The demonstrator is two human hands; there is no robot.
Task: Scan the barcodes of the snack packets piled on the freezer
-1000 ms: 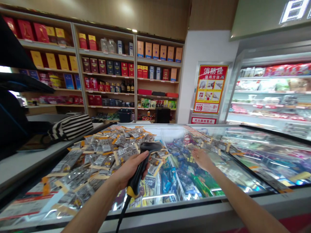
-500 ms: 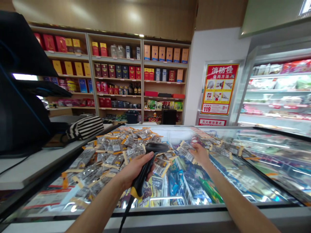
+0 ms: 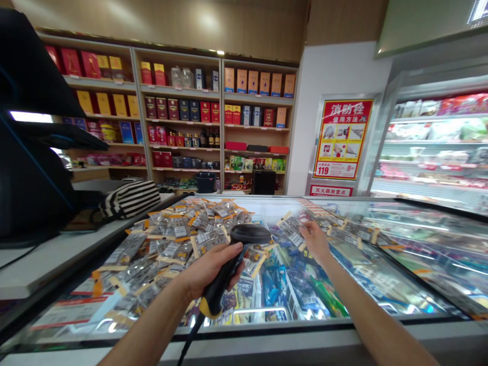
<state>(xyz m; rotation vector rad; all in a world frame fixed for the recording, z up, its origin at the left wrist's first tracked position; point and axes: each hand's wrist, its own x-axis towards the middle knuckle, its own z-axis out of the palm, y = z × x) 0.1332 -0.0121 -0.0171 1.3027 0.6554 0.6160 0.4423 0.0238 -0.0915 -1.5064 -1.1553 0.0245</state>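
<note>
My left hand (image 3: 213,267) is wrapped round the handle of a black and yellow barcode scanner (image 3: 249,234), whose head points right and whose cable hangs down. My right hand (image 3: 315,241) pinches the edge of a small clear snack packet (image 3: 292,230) with a printed label, just right of the scanner's head. A large heap of similar packets (image 3: 179,226) lies on the freezer's glass top to the left. A smaller group of these packets (image 3: 351,231) lies beyond my right hand.
The chest freezer (image 3: 328,330) spans the front, with wrapped frozen goods (image 3: 276,290) under its glass. On the left counter (image 3: 23,269) stand a dark checkout terminal (image 3: 30,152) and a striped pouch (image 3: 131,199). Behind are shelves of boxes (image 3: 183,109) and a lit fridge (image 3: 438,137).
The scanner's head has turned slightly and shows more of its top. The packet in my right hand has shifted a little and faces the scanner. The view has moved slightly.
</note>
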